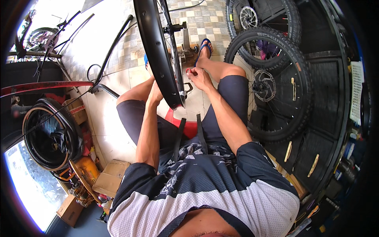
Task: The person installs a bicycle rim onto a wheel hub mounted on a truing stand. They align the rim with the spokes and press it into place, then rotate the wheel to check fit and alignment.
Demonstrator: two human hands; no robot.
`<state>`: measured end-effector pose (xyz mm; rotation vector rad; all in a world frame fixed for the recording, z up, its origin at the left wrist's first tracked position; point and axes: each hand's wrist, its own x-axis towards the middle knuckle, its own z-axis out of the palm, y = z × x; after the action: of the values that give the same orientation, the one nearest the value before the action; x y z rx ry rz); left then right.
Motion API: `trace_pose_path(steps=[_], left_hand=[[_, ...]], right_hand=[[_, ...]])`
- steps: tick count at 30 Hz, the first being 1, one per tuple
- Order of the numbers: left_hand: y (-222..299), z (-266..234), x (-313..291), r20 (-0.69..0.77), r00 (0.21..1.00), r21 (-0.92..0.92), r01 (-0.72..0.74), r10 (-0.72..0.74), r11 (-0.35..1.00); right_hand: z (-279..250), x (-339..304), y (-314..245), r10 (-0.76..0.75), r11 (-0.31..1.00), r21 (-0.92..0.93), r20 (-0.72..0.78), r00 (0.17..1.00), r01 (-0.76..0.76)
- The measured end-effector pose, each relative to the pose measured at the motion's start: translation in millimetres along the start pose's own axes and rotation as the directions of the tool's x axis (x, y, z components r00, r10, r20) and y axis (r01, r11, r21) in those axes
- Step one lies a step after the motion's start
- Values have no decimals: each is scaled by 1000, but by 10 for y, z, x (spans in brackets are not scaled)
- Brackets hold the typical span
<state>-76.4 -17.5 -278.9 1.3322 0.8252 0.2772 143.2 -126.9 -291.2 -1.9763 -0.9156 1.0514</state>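
Black-and-white jersey (pixel 201 177) is fronting a black spoked bicycle wheel (pixel 154 51) standing between the legs (pixel 233 96), the right hand (pixel 201 80) pinching a small red object (pixel 188 71), the left hand's (pixel 155 93) fingers being hidden, grip indeterminable.

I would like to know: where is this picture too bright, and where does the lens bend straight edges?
Head view: glare washes out the floor at upper left and a bright patch at lower left; head view: the black panelling at right curves; head view: the wheel rim looks fairly sharp.
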Motion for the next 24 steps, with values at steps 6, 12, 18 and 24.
trace_pose_path(steps=[6, 12, 18, 24], left_hand=[[60, -3, -162, -20, 998, -143, 61, -64, 988], [-490, -231, 166, -107, 974, -406, 142, -201, 903], [-737, -166, 572, 53, 996, -618, 93, -76, 781], [-586, -71, 690, 87, 994, -355, 94, -67, 930]], right_hand=[[-21, -15, -35, 13, 998, -59, -13, 1000, -14], [-20, -12, -36, -29, 997, -66, -23, 999, 27], [-38, -42, -53, -43, 996, -85, -39, 998, 40], [-45, -38, 25, -11, 992, -128, -63, 998, 2]])
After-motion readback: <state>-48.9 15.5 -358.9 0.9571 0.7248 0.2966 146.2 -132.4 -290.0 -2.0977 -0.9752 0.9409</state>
